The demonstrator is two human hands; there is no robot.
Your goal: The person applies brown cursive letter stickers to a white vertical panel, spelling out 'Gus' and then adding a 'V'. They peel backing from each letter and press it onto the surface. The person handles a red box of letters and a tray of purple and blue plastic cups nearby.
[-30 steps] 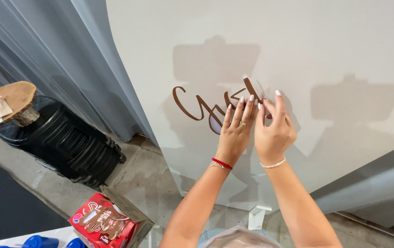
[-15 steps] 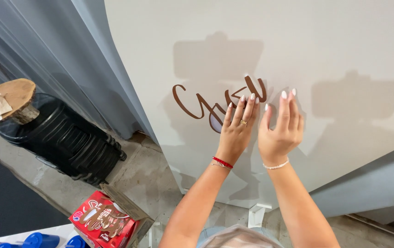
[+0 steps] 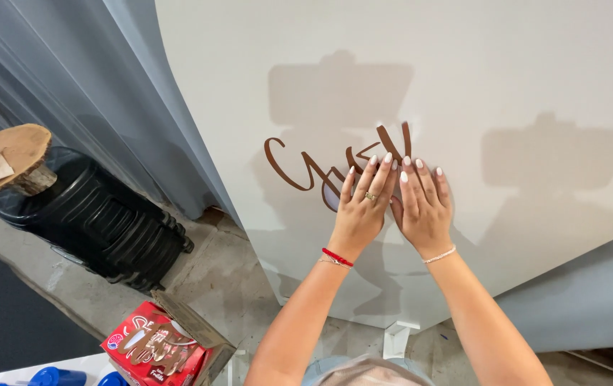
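Note:
A big white upright board (image 3: 506,78) fills the upper right. Brown cursive vinyl lettering (image 3: 299,164) runs across its middle. My left hand (image 3: 363,207) lies flat on the board over the lettering's right part, fingers together, with a ring and a red wrist cord. My right hand (image 3: 424,207) presses flat right beside it, fingers slightly spread, a thin bracelet at the wrist. Both palms rest against the board and hold nothing. The letters under my hands are hidden.
Grey curtains (image 3: 77,93) hang at the left. A black ribbed suitcase (image 3: 99,221) lies on the concrete floor, with a wood slice (image 3: 13,154) on it. A red box (image 3: 156,350) sits at the bottom left. A white board foot (image 3: 396,339) stands below.
My right hand has come down and in, from raised with fingers spread to flat on the board next to my left hand. The left hand has stayed on the lettering.

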